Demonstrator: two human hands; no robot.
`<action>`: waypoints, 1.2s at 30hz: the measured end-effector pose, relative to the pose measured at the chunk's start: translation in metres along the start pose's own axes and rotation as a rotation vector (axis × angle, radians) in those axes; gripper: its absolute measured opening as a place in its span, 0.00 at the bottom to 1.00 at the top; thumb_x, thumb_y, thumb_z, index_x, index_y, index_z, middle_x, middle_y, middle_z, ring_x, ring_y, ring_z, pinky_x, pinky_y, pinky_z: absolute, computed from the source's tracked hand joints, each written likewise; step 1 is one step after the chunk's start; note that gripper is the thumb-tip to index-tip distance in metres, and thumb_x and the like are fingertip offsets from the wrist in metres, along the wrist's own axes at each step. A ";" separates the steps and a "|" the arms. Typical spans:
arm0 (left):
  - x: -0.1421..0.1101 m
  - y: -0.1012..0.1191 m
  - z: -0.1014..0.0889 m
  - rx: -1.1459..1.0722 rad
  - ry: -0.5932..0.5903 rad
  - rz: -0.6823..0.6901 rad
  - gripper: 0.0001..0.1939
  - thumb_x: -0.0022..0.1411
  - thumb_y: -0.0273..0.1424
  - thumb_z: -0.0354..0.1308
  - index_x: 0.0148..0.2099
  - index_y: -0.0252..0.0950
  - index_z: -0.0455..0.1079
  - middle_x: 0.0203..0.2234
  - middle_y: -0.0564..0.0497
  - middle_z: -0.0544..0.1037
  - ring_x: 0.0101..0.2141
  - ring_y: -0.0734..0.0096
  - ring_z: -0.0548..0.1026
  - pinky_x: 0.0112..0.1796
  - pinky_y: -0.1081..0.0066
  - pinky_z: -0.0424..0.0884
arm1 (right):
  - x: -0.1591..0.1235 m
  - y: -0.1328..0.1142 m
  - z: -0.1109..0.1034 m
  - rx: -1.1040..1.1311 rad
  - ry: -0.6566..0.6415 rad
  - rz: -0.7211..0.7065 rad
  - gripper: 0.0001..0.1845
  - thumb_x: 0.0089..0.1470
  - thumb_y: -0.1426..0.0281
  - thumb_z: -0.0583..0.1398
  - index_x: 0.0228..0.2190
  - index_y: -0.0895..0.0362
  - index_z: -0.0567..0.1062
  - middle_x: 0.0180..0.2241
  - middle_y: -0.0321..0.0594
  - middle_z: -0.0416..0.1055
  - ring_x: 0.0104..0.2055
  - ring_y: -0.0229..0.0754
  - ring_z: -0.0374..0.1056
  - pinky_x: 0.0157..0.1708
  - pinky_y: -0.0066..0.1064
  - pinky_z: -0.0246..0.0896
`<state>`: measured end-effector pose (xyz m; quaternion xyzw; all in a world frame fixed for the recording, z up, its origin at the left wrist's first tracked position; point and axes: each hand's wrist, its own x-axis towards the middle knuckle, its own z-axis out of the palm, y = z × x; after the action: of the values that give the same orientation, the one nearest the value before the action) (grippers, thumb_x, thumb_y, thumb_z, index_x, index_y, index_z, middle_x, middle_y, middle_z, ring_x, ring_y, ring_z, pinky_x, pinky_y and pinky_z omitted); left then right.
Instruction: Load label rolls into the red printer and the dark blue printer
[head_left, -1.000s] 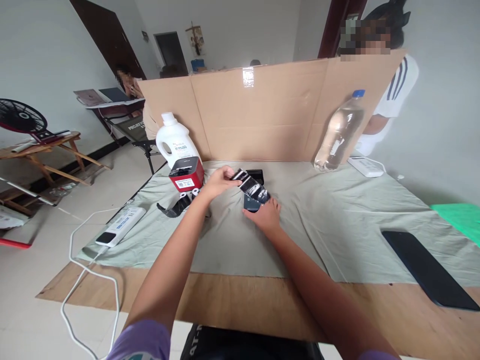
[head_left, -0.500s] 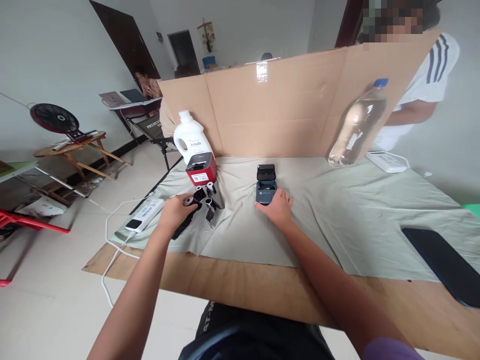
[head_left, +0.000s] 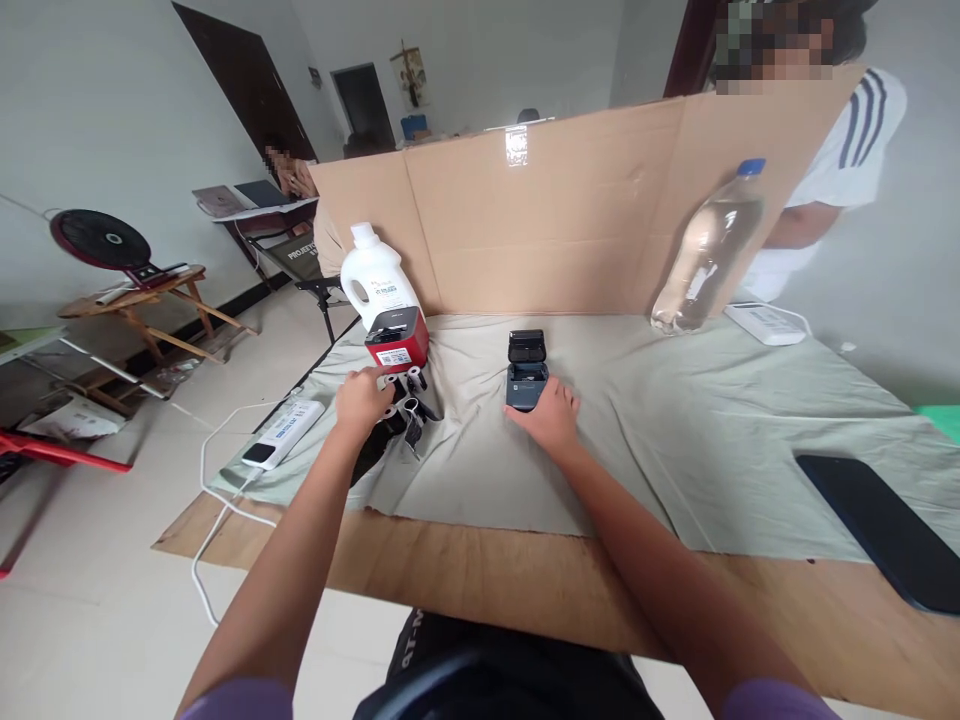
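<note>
My right hand point(head_left: 553, 412) grips the lower right of a small dark portable printer point(head_left: 526, 388), whose lid point(head_left: 526, 346) stands raised. The thumb lies along its front edge. At the left, my left hand point(head_left: 361, 400) has its fingers closed at a small black-and-white roll point(head_left: 394, 384), partly hidden by the fingers. Close by are another roll point(head_left: 416, 379) and a roll with a loose dark strip point(head_left: 412, 425). Below the fingers, one more roll point(head_left: 391, 420) lies by a black piece point(head_left: 369, 458) partly covered by my wrist.
A red and black box-shaped device point(head_left: 401, 350) stands before a white jug point(head_left: 381, 280). A white power strip point(head_left: 283, 436) with a cable is at the left. Cardboard point(head_left: 540, 220) rises behind. A water bottle point(head_left: 706, 255) and a phone point(head_left: 877, 530) are at the right. A person stands behind the cardboard.
My left hand has moved away from the nearer roll, a little farther back, to the roll behind it. My right hand keeps its hold on the printer. The view has shifted slightly.
</note>
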<state>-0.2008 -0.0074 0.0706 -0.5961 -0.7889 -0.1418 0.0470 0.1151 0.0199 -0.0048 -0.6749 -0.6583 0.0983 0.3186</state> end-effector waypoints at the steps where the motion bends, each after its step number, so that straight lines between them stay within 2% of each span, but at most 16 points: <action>1: 0.012 0.003 0.001 0.026 -0.024 0.026 0.27 0.63 0.31 0.52 0.64 0.40 0.70 0.54 0.41 0.78 0.58 0.44 0.69 0.53 0.53 0.68 | 0.000 0.000 0.000 0.000 -0.001 0.000 0.43 0.42 0.49 0.68 0.52 0.60 0.62 0.49 0.56 0.70 0.55 0.62 0.63 0.55 0.47 0.49; 4: 0.045 0.011 0.004 0.124 -0.169 0.188 0.31 0.59 0.25 0.54 0.64 0.47 0.69 0.54 0.42 0.78 0.60 0.46 0.67 0.58 0.49 0.63 | 0.000 0.000 0.000 -0.003 -0.010 0.007 0.44 0.42 0.50 0.68 0.53 0.61 0.62 0.50 0.56 0.70 0.55 0.62 0.63 0.55 0.46 0.50; 6: 0.060 0.012 0.005 0.165 -0.237 0.253 0.32 0.58 0.25 0.55 0.65 0.48 0.69 0.56 0.43 0.77 0.61 0.46 0.67 0.59 0.47 0.60 | 0.000 -0.001 -0.001 -0.006 -0.018 0.011 0.46 0.41 0.50 0.68 0.54 0.62 0.61 0.50 0.56 0.70 0.56 0.62 0.62 0.56 0.47 0.50; 9: 0.069 0.004 0.007 0.148 -0.258 0.192 0.33 0.58 0.30 0.58 0.66 0.47 0.67 0.56 0.42 0.77 0.58 0.45 0.71 0.57 0.48 0.63 | 0.001 -0.001 -0.002 0.001 -0.021 0.014 0.46 0.41 0.50 0.68 0.54 0.62 0.61 0.51 0.58 0.70 0.56 0.63 0.62 0.56 0.47 0.49; 12: 0.063 -0.006 0.011 0.115 -0.282 0.075 0.28 0.56 0.35 0.61 0.60 0.45 0.72 0.52 0.41 0.80 0.51 0.46 0.76 0.49 0.55 0.71 | 0.001 -0.001 0.000 0.016 -0.015 0.004 0.45 0.42 0.50 0.68 0.54 0.62 0.61 0.50 0.58 0.70 0.56 0.64 0.62 0.55 0.48 0.49; 15: 0.050 -0.010 0.009 0.048 -0.238 0.013 0.21 0.55 0.34 0.63 0.52 0.40 0.78 0.46 0.40 0.81 0.47 0.47 0.78 0.45 0.59 0.72 | 0.001 -0.001 0.000 0.024 -0.010 0.006 0.45 0.41 0.50 0.68 0.54 0.61 0.62 0.50 0.58 0.70 0.55 0.64 0.62 0.56 0.49 0.50; 18: 0.038 0.000 -0.007 -0.147 -0.045 0.032 0.18 0.55 0.33 0.65 0.48 0.35 0.78 0.41 0.43 0.82 0.44 0.51 0.78 0.46 0.59 0.71 | 0.003 0.000 -0.005 0.018 -0.076 0.008 0.51 0.39 0.49 0.70 0.57 0.61 0.60 0.52 0.59 0.68 0.58 0.65 0.62 0.57 0.50 0.50; 20: 0.027 0.019 -0.020 -0.446 0.125 0.070 0.20 0.56 0.36 0.66 0.50 0.34 0.76 0.40 0.46 0.82 0.43 0.56 0.78 0.47 0.59 0.72 | 0.009 -0.001 -0.016 0.032 -0.181 0.023 0.58 0.35 0.48 0.71 0.61 0.60 0.58 0.57 0.61 0.65 0.61 0.67 0.59 0.58 0.51 0.50; 22: 0.013 0.050 -0.027 -0.914 0.207 0.126 0.25 0.56 0.40 0.66 0.54 0.35 0.73 0.43 0.48 0.81 0.42 0.61 0.79 0.45 0.62 0.75 | 0.018 -0.004 -0.036 0.101 -0.283 0.061 0.62 0.33 0.45 0.71 0.64 0.58 0.57 0.62 0.62 0.60 0.64 0.69 0.55 0.59 0.52 0.51; 23: 0.004 0.070 -0.026 -1.144 0.169 0.156 0.27 0.56 0.42 0.67 0.55 0.36 0.72 0.45 0.47 0.81 0.42 0.62 0.79 0.44 0.63 0.76 | 0.024 -0.007 -0.048 0.161 -0.309 0.076 0.61 0.35 0.43 0.70 0.64 0.56 0.58 0.64 0.61 0.59 0.65 0.69 0.54 0.58 0.52 0.53; 25: -0.013 0.112 -0.016 -1.437 0.068 0.214 0.29 0.51 0.43 0.70 0.53 0.38 0.73 0.46 0.46 0.82 0.44 0.61 0.80 0.45 0.63 0.76 | 0.035 -0.013 -0.076 0.327 -0.315 0.060 0.49 0.44 0.40 0.65 0.60 0.54 0.64 0.62 0.56 0.61 0.64 0.65 0.57 0.56 0.48 0.56; 28: -0.033 0.165 0.012 -1.653 -0.102 0.212 0.28 0.48 0.42 0.73 0.50 0.38 0.74 0.48 0.43 0.82 0.44 0.59 0.81 0.45 0.63 0.77 | 0.045 -0.024 -0.114 0.569 -0.380 -0.082 0.30 0.59 0.44 0.53 0.45 0.54 0.76 0.50 0.46 0.73 0.54 0.53 0.67 0.50 0.39 0.61; 30: -0.040 0.187 0.032 -1.745 -0.177 0.169 0.29 0.48 0.43 0.74 0.50 0.37 0.74 0.49 0.42 0.81 0.45 0.59 0.81 0.46 0.64 0.77 | 0.050 -0.027 -0.127 0.626 -0.468 -0.177 0.23 0.59 0.50 0.55 0.37 0.56 0.77 0.40 0.41 0.76 0.46 0.47 0.70 0.45 0.35 0.62; 33: -0.049 0.199 0.056 -1.856 -0.181 0.115 0.34 0.49 0.43 0.74 0.56 0.40 0.70 0.55 0.42 0.77 0.50 0.60 0.79 0.49 0.65 0.75 | 0.061 -0.023 -0.125 0.620 -0.568 -0.259 0.14 0.52 0.60 0.63 0.35 0.57 0.77 0.33 0.37 0.76 0.37 0.42 0.70 0.39 0.32 0.62; 35: -0.059 0.200 0.067 -1.904 -0.185 0.062 0.43 0.49 0.43 0.74 0.64 0.45 0.63 0.56 0.44 0.77 0.48 0.63 0.79 0.48 0.65 0.75 | 0.075 -0.016 -0.114 0.619 -0.565 -0.289 0.12 0.49 0.62 0.64 0.34 0.57 0.76 0.31 0.36 0.76 0.35 0.42 0.70 0.38 0.32 0.62; 36: -0.065 0.200 0.072 -1.905 -0.192 0.030 0.47 0.49 0.44 0.73 0.68 0.46 0.58 0.53 0.44 0.78 0.44 0.65 0.80 0.46 0.66 0.75 | 0.083 -0.011 -0.106 0.612 -0.531 -0.293 0.12 0.48 0.63 0.64 0.33 0.57 0.75 0.30 0.36 0.76 0.34 0.42 0.70 0.37 0.32 0.62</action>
<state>0.0154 0.0025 0.0197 -0.4030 -0.3350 -0.6740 -0.5207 0.1741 0.0665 0.1078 -0.3998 -0.7471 0.4129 0.3340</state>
